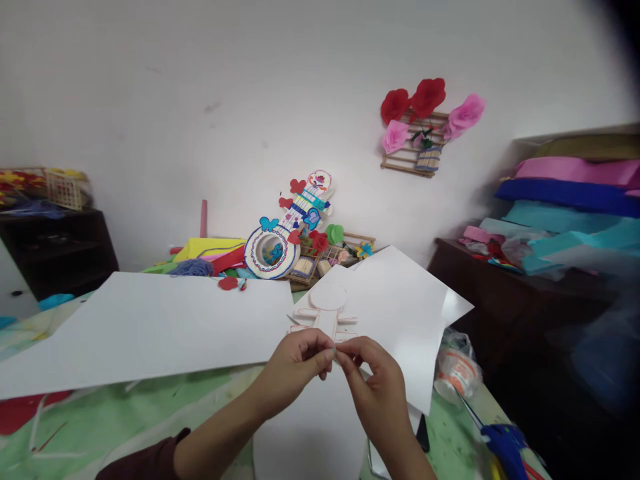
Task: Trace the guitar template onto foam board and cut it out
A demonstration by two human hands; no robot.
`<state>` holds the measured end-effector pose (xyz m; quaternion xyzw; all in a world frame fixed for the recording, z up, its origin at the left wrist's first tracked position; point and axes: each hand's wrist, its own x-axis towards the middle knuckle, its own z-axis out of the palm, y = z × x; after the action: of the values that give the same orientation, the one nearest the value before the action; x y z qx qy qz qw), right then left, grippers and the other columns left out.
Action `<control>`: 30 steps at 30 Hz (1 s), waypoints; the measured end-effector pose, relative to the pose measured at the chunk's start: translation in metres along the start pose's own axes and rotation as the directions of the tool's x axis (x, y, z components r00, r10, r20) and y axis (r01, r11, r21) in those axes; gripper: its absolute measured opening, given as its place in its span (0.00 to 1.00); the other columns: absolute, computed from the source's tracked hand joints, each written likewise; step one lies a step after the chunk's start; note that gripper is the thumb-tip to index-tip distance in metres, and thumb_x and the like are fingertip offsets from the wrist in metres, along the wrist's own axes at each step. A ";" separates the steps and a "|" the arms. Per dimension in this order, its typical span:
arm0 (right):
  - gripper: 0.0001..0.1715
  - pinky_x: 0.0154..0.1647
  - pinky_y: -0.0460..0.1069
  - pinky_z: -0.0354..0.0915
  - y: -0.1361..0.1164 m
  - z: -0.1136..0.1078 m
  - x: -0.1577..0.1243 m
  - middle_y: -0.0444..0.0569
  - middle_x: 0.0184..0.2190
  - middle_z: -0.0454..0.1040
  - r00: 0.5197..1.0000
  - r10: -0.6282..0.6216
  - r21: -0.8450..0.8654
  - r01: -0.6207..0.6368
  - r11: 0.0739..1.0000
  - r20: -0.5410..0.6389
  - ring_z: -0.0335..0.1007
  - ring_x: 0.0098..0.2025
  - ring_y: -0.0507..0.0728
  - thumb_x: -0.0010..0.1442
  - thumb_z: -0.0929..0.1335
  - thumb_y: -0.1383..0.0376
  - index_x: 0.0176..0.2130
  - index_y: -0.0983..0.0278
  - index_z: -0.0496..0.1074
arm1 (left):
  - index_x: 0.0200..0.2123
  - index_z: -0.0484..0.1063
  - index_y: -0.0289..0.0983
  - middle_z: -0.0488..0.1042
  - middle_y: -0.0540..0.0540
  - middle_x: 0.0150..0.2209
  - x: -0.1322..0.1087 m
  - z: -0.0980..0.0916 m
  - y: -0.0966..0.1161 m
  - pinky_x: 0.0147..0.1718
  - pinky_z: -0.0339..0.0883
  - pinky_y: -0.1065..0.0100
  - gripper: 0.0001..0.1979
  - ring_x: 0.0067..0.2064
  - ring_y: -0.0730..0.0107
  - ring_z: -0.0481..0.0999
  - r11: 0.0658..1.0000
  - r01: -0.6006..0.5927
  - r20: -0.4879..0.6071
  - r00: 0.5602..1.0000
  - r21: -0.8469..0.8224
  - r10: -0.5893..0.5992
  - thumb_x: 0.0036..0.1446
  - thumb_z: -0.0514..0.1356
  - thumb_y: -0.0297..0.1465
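My left hand (306, 357) and my right hand (374, 373) meet above white paper, with thumbs and forefingers pinched tip to tip. Whatever sits between the fingertips is too small to make out. Just beyond them lies a white paper cutout (327, 297) with reddish outlines, a round top and narrow strips at its sides. Its lower part is hidden behind my hands. Beneath it are white sheets (395, 300), overlapping at angles, and another white sheet (315, 427) extends toward me under my wrists.
A large white board (170, 327) covers the left of the green-covered table (200, 413). Behind it stands a decorated paper guitar (273, 252) among craft pieces. At right are a paper cup in plastic (457, 373) and a blue-handled tool (503, 447). Stacked coloured materials (575, 193) top a dark cabinet.
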<state>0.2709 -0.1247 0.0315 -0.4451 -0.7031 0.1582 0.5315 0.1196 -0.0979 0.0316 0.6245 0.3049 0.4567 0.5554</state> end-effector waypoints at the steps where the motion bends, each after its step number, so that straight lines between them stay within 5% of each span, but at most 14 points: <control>1: 0.08 0.32 0.46 0.62 0.000 0.000 0.000 0.46 0.28 0.73 1.000 -0.001 -0.015 0.001 1.000 0.000 0.67 0.32 0.53 0.59 0.65 0.64 0.31 0.62 0.73 | 0.28 0.68 0.35 0.66 0.52 0.23 0.000 0.000 0.000 0.28 0.59 0.72 0.09 0.26 0.76 0.64 1.000 0.000 0.000 1.000 0.003 0.000 0.53 0.60 0.35; 19: 0.08 0.32 0.48 0.55 0.005 -0.002 -0.001 0.44 0.27 0.65 0.995 -0.045 -0.143 0.058 0.988 0.090 0.60 0.31 0.53 0.60 0.61 0.70 0.29 0.62 0.60 | 0.29 0.67 0.34 0.66 0.52 0.24 0.000 0.002 -0.006 0.28 0.59 0.72 0.09 0.27 0.76 0.64 0.997 -0.030 0.023 0.999 0.077 0.028 0.55 0.58 0.34; 24: 0.08 0.33 0.49 0.54 0.006 0.001 -0.002 0.45 0.29 0.64 0.994 -0.032 -0.143 0.047 0.989 0.102 0.59 0.32 0.54 0.62 0.59 0.68 0.30 0.62 0.58 | 0.30 0.69 0.34 0.67 0.52 0.23 0.003 0.001 -0.008 0.27 0.60 0.72 0.08 0.26 0.77 0.65 1.000 -0.008 0.031 0.999 -0.013 0.008 0.55 0.60 0.34; 30: 0.09 0.32 0.49 0.54 0.007 0.002 -0.002 0.44 0.29 0.63 1.000 0.026 -0.075 -0.027 0.997 -0.014 0.58 0.32 0.54 0.64 0.58 0.64 0.30 0.61 0.58 | 0.37 0.76 0.35 0.66 0.52 0.21 0.003 0.001 -0.013 0.26 0.57 0.74 0.09 0.25 0.79 0.63 0.971 0.069 0.062 0.996 -0.229 -0.056 0.54 0.61 0.32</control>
<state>0.2720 -0.1220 0.0247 -0.4752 -0.6991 0.1356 0.5168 0.1233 -0.0933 0.0197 0.5581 0.2539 0.4539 0.6466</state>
